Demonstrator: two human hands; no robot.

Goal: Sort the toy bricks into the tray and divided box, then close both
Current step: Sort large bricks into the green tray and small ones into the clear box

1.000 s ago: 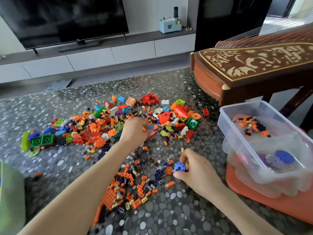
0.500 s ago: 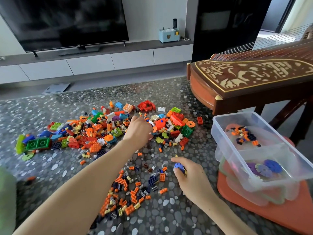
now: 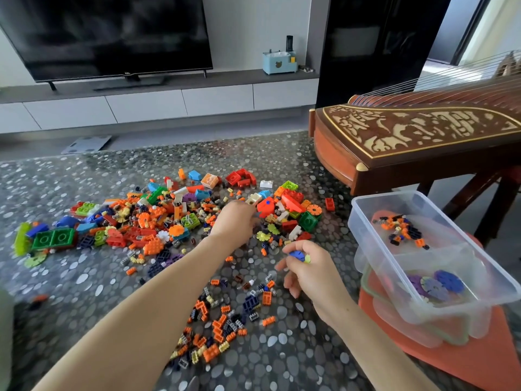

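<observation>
A wide pile of toy bricks [image 3: 158,221] in many colours covers the pebble-patterned table, with small orange and dark pieces [image 3: 220,325] spread nearer me. My left hand [image 3: 235,220] reaches into the pile beside a red brick [image 3: 265,206]; its fingertips are hidden behind the hand. My right hand [image 3: 313,270] is raised just above the table and pinches a blue flower disc [image 3: 296,254] together with a yellow-green piece. The clear divided box [image 3: 355,221] stands at the right. It holds small orange and dark pieces in its far section and purple and blue discs in its near one.
An orange lid or tray [image 3: 465,368] lies under the clear box at the table's right edge. A carved wooden zither [image 3: 408,142] on a stand rises behind the box. Something green [image 3: 5,334] sits at the left edge. A TV and cabinet stand beyond the table.
My right hand has lifted off the table with the blue disc and moved toward the pile, and a yellow-green piece now shows beside the disc. My left hand has shifted slightly right in the pile.
</observation>
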